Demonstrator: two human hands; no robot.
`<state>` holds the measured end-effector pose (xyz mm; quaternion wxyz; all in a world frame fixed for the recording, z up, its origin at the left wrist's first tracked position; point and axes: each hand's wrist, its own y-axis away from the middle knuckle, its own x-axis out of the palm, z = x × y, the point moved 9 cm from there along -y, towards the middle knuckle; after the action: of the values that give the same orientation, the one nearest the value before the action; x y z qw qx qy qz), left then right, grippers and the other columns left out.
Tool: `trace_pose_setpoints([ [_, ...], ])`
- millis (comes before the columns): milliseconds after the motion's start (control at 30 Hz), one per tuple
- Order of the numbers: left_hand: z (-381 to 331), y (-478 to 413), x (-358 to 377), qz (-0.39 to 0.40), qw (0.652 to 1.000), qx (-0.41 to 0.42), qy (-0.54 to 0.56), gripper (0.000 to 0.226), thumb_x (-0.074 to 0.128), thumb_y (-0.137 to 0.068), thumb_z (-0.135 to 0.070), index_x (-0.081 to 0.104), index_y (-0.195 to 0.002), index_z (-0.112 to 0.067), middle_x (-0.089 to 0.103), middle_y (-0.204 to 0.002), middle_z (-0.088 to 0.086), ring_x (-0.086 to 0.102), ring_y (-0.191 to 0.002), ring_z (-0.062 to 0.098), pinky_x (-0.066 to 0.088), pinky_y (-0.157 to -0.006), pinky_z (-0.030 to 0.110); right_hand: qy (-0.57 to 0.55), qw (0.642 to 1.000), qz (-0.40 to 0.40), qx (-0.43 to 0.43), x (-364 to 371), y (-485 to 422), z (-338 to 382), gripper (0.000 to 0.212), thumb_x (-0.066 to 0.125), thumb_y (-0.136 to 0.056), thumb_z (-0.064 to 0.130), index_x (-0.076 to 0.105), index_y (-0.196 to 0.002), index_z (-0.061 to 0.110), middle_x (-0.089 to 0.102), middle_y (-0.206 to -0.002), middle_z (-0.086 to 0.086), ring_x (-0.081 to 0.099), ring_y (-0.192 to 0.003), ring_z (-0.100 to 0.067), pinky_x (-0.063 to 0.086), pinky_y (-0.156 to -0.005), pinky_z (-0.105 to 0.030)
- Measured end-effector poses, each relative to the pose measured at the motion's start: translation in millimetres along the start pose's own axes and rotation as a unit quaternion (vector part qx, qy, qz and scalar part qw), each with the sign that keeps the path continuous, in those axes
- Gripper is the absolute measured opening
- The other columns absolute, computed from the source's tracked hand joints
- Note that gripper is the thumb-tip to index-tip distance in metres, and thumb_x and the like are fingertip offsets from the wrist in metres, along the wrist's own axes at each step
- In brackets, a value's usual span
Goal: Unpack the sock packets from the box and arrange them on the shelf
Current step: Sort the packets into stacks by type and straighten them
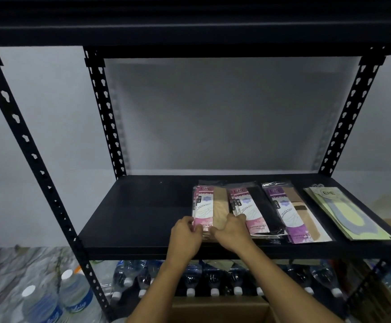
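Both hands squared a stack of sock packets on the black shelf.

The left hand [186, 231] and the right hand [233, 230] were at the near end of the pink packet stack [207, 207]; the fingers [195, 226] were curled closed on its near edge, one hand at each corner; this stack lay left of three others on the shelf [138, 220], another pink stack [250, 208], a purple stack [292, 213] and a green stack [343, 213] at the far right; the cardboard box [217, 310] stood below. The packets seemed light, flat and slippery in their plastic film; holding them by the edges, not the smooth faces, seemed safest.
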<state>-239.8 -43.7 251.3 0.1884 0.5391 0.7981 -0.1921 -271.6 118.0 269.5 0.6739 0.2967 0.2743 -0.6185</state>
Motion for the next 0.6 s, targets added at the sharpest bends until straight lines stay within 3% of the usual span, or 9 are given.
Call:
trace_pose_setpoints([
  [167, 3, -6, 1, 0.012, 1.000, -0.004, 0.020, 0.045, 0.061, -0.091, -0.030, 0.050, -0.131, -0.013, 0.056, -0.123, 0.004, 0.059, -0.105, 0.016, 0.047, -0.090, 0.027, -0.047, 0.999, -0.011, -0.012, 2, 1, 0, 0.068, 0.061, -0.084, 0.044, 0.038, -0.135, 0.004, 0.040, -0.132, -0.016, 0.051, -0.116, -0.029, 0.038, -0.085, -0.024],
  [300, 1, -7, 7, 0.054, 0.998, 0.014, 0.038, 0.063, 0.061, -0.090, -0.038, 0.035, -0.146, -0.025, 0.050, -0.133, -0.002, 0.055, -0.117, 0.017, 0.046, -0.102, 0.037, -0.073, 0.996, -0.028, -0.045, 4, 7, 0, 0.076, 0.061, -0.084, 0.050, 0.032, -0.140, 0.009, 0.042, -0.137, -0.011, 0.043, -0.126, -0.024, 0.037, -0.094, -0.026],
  [433, 1, -2, 14, 0.075, 0.996, 0.039, 0.015, 0.057, 0.058, -0.091, -0.044, 0.040, -0.144, -0.032, 0.050, -0.134, -0.004, 0.049, -0.125, 0.016, 0.041, -0.108, 0.042, -0.062, 0.995, -0.025, -0.072, 6, 14, -2, 0.079, 0.057, -0.087, 0.050, 0.024, -0.148, 0.013, 0.033, -0.149, -0.008, 0.032, -0.138, -0.022, 0.030, -0.108, -0.030],
  [600, 0, 1, 11, 0.065, 0.996, 0.055, -0.011, 0.052, 0.055, -0.094, -0.042, 0.045, -0.143, -0.029, 0.052, -0.132, -0.005, 0.042, -0.127, 0.014, 0.036, -0.110, 0.038, -0.071, 0.993, -0.023, -0.090, 6, 16, -3, 0.076, 0.056, -0.088, 0.050, 0.025, -0.148, 0.015, 0.032, -0.150, -0.005, 0.031, -0.138, -0.019, 0.029, -0.108, -0.029],
])
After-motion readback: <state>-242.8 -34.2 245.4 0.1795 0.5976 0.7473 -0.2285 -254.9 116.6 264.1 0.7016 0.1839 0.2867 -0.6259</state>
